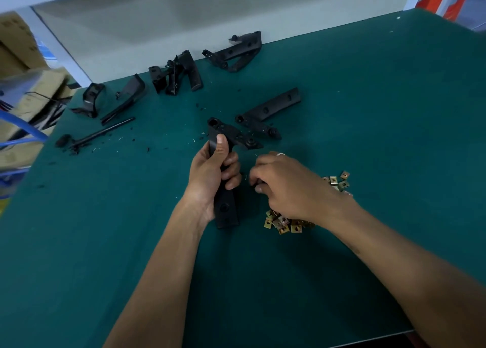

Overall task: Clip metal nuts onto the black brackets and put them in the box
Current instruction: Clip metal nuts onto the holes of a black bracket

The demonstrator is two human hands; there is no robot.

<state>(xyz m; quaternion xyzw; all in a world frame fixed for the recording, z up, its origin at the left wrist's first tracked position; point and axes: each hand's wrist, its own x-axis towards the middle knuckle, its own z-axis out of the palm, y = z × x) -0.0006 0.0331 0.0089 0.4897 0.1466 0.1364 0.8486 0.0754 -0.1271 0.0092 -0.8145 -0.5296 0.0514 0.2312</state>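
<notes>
My left hand [214, 174] grips a long black bracket [226, 210] around its middle, thumb pressed on its upper part; the bracket's forked head [234, 134] points away from me. My right hand [285, 187] hovers just right of it with fingers curled, blurred; something small and dark sits at the fingertips, and I cannot tell what it is. A pile of brass-coloured metal nuts [285, 222] lies under and behind my right wrist, more nuts [339, 180] showing at its far side. Another black bracket [268, 112] lies just beyond my hands.
Several more black brackets [235, 51] lie along the back of the green table [381, 110], with a black rod [101, 133] and plastic shavings at the left. Cardboard boxes [23, 58] stand off the table's left edge. A white wall runs behind.
</notes>
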